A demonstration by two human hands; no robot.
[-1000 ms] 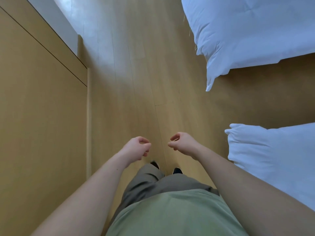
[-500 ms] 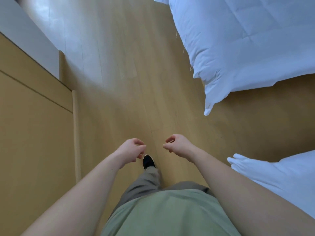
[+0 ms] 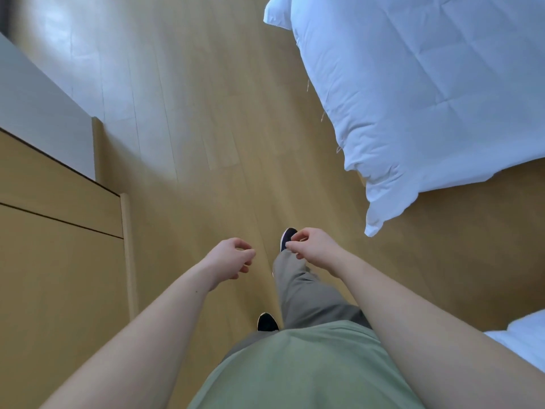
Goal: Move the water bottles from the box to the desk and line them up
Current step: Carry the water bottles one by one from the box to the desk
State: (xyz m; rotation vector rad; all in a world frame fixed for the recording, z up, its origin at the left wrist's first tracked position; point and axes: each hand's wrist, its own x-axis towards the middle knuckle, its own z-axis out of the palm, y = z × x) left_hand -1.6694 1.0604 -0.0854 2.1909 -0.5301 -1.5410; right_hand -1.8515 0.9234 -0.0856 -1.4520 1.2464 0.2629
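Note:
No water bottle, box or desk shows in the head view. My left hand point(image 3: 229, 260) hangs in front of me over the wooden floor point(image 3: 206, 128), fingers loosely curled with nothing in them. My right hand point(image 3: 313, 248) is level with it, a hand's width to the right, also loosely curled and holding nothing. Below the hands are my green shirt, grey trousers and dark shoes, one foot stepped forward under my right hand.
A wooden cabinet point(image 3: 53, 261) with a white wall panel behind it fills the left side. A white duvet point(image 3: 427, 98) hangs off a bed at the upper right, and a second white bed corner point(image 3: 522, 340) sits at the lower right. The floor runs between them.
I have walked forward: the cabinet and the near bed slid down and out of view, and the far duvet came closer. One foot has stepped ahead. Both hands stay curled.

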